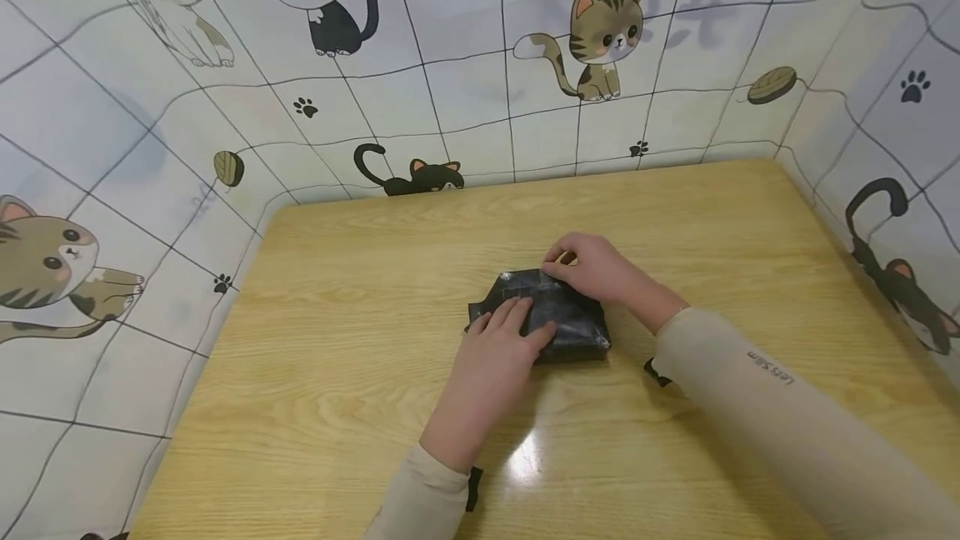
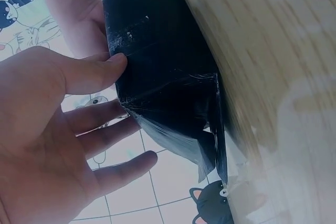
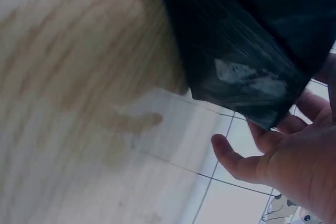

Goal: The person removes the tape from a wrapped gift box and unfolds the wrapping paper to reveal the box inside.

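A black plastic-wrapped parcel lies on the wooden table, its surface creased and shiny with whitish scuffs near some corners. My left hand rests on its near left part with fingers spread and fairly straight. In the left wrist view, a loose folded flap of the plastic sticks out at one end. At the far right edge, my right hand pinches the wrapping between thumb and forefinger. The right wrist view shows a scuffed pointed corner of the parcel by the right fingers.
The wooden table has a cat-patterned tiled covering around its back and sides. Black straps show at both wrists, near the beige sleeves. A bright reflection lies on the tabletop in front of the parcel.
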`<state>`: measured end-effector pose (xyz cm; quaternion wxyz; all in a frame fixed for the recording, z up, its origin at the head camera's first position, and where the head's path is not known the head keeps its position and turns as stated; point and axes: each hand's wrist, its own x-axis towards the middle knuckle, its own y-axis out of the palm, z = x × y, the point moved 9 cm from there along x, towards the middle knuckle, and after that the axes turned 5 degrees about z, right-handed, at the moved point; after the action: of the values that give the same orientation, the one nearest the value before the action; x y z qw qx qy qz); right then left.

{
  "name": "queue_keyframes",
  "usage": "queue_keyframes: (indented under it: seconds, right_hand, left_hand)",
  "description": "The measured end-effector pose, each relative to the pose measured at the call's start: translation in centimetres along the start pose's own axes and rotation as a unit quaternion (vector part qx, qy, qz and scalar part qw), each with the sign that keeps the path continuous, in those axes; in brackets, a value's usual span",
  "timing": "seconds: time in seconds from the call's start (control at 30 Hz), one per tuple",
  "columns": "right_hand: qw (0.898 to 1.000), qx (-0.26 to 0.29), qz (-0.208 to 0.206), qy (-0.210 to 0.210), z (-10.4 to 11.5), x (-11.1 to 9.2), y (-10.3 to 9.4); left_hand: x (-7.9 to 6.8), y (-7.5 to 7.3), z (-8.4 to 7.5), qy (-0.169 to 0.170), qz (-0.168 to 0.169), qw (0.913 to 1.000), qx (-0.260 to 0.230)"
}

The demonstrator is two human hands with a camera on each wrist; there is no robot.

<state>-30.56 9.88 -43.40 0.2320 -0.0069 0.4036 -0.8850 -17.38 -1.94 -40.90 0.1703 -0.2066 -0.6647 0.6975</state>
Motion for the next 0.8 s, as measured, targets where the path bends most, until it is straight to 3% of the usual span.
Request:
queue_keyframes:
  seconds: [0.1, 0.27, 0.5, 0.8]
  right_hand:
    - [1.000, 0.003, -0.012, -0.016, 0.0, 0.1, 0.1]
    - [0.993, -0.024, -0.064, -0.094, 1.4, -0.9, -0.3]
    - [0.967, -0.031, -0.129, -0.218, 4.0, -3.6, -1.4]
    - [0.927, -0.120, -0.195, -0.297, 5.7, -6.0, -1.9]
  left_hand:
    - [0.1, 0.1, -0.1, 0.004, -0.006, 1.0000, -0.004]
    - [0.2, 0.0, -0.2, 0.005, -0.019, 0.9998, -0.004]
    - [0.2, -0.1, 0.0, 0.009, -0.021, 0.9996, -0.014]
    - [0.5, -0.7, 1.1, 0.000, -0.046, 0.9974, -0.055]
